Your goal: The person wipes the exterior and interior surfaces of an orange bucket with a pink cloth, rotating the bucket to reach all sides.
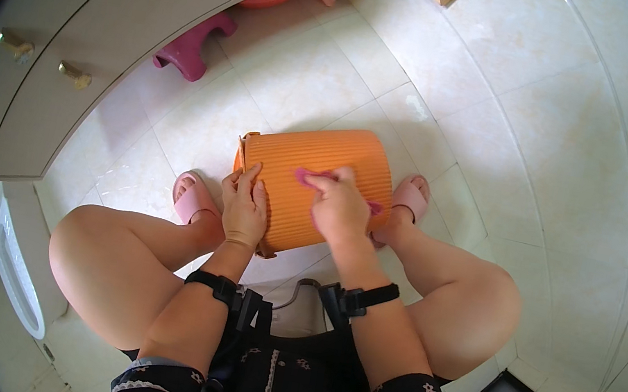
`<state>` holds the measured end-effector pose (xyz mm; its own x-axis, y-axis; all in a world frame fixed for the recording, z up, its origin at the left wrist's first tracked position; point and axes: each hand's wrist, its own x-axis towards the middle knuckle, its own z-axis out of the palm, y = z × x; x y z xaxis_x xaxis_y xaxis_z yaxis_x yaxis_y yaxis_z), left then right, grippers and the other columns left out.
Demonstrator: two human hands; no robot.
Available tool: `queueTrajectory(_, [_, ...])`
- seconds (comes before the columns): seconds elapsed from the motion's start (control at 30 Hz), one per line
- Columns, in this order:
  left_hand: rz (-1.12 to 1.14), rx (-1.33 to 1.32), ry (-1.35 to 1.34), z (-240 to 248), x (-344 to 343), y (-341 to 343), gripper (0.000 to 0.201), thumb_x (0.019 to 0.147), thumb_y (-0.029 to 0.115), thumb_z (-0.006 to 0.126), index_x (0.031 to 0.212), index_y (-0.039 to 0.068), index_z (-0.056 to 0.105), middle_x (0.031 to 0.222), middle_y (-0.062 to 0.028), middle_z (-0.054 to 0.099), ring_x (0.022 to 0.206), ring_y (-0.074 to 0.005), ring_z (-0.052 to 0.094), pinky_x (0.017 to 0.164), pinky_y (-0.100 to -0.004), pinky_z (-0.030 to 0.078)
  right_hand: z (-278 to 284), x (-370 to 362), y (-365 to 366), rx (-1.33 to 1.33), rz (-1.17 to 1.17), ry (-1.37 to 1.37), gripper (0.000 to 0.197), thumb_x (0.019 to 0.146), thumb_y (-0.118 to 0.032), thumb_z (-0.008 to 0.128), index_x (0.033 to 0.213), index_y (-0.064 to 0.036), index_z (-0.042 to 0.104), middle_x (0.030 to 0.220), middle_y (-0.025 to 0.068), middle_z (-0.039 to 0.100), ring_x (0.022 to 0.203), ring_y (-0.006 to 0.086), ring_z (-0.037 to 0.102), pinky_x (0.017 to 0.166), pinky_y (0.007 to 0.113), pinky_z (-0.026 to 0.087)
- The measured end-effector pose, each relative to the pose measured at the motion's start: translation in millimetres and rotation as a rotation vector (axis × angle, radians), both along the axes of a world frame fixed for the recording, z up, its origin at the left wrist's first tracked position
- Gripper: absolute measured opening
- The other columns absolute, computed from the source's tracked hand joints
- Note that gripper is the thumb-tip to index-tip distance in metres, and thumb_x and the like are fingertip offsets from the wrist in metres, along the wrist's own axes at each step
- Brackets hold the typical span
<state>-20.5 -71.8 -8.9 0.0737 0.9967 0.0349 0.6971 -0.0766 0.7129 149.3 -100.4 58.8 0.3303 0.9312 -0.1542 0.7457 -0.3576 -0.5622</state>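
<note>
While you crouch over the tiled floor (560, 113), the orange ribbed bin (316, 184) lies on its side between your feet, its long axis running from the open rim at your left toward the closed end at your right and slightly away from you. Starting at the left, two brass knobs (46, 60) sit on the cabinet doors (84, 33), and one pink stool (189, 49) stands on the floor beside them. Your left hand (244, 205) rests flat with fingers spread against the bin's rim end, steadying it rather than gripping. Your right hand (339, 204) sits on top of the bin's ribbed wall, fingers curled around a small pink cloth (309, 176) pressed to the surface. Both hands touch the bin, and the right is the one over its middle. You wear two pink slippers (193, 197), one either side of the bin, and two black wrist straps (214, 285).
</note>
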Motion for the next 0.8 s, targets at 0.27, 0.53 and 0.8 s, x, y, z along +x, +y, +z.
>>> queueTrajectory(0.27, [0.016,0.004,-0.021,1,1,-1,0.031,0.096,0.023,0.05,0.126,0.018,0.056,0.124,-0.0186,0.045,0.11,-0.0338,0.052,0.091,-0.0396,0.046,4,-4,1,0.024,-0.013,-0.03,0.023,0.081,-0.011,0.058,0.095,-0.0205,0.073,0.103,0.0061,0.057,0.087,0.0264,0.063,0.071,0.04,0.05])
queueTrajectory(0.53, [0.007,0.003,-0.019,4,5,-1,0.032,0.095,0.022,0.051,0.126,0.018,0.056,0.123,-0.0188,0.045,0.11,-0.034,0.052,0.092,-0.0396,0.046,-6,37,3,-0.053,-0.156,-0.008,0.022,0.081,-0.006,0.058,0.093,-0.0176,0.073,0.104,0.0044,0.057,0.087,0.0249,0.063,0.07,0.036,0.051])
queueTrajectory(0.8, [0.008,0.01,-0.016,-1,1,1,0.031,0.095,0.023,0.051,0.125,0.018,0.056,0.122,-0.0187,0.046,0.11,-0.0343,0.052,0.091,-0.0401,0.046,3,-18,8,-0.039,0.047,-0.025,0.022,0.081,-0.012,0.059,0.096,-0.021,0.073,0.106,0.0067,0.057,0.089,0.027,0.063,0.074,0.04,0.051])
